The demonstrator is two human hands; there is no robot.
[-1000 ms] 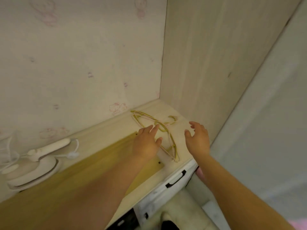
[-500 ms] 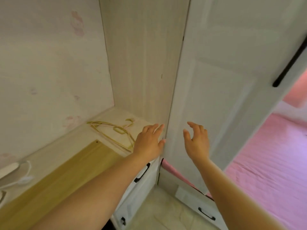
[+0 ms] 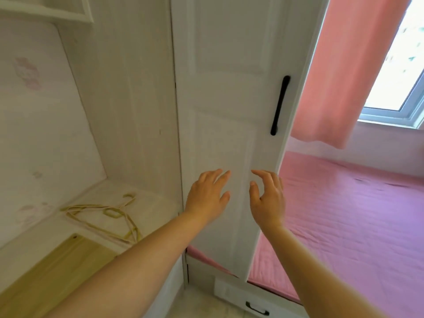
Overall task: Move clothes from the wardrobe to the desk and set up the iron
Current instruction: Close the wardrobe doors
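The white wardrobe door (image 3: 220,88) stands in the middle of the view, with a black vertical handle (image 3: 280,105) near its right edge. My left hand (image 3: 207,196) is raised in front of the door's lower panel with fingers straight, holding nothing. My right hand (image 3: 267,197) hovers beside it near the door's right edge, fingers loosely bent and empty. Yellow clothes hangers (image 3: 107,216) lie on the pale desk (image 3: 41,239) at the left. No clothes or iron are in view.
A yellow wooden board (image 3: 52,274) lies on the desk. A bed with a pink sheet (image 3: 348,226) fills the right side under a pink curtain (image 3: 348,70) and a window (image 3: 399,72). A white drawer with a black handle (image 3: 257,308) sits low under the bed.
The view has swung right from the desk and hangers to the wardrobe door and bed. Both hands left the hangers and rose in front of the door. The iron has gone out of view.
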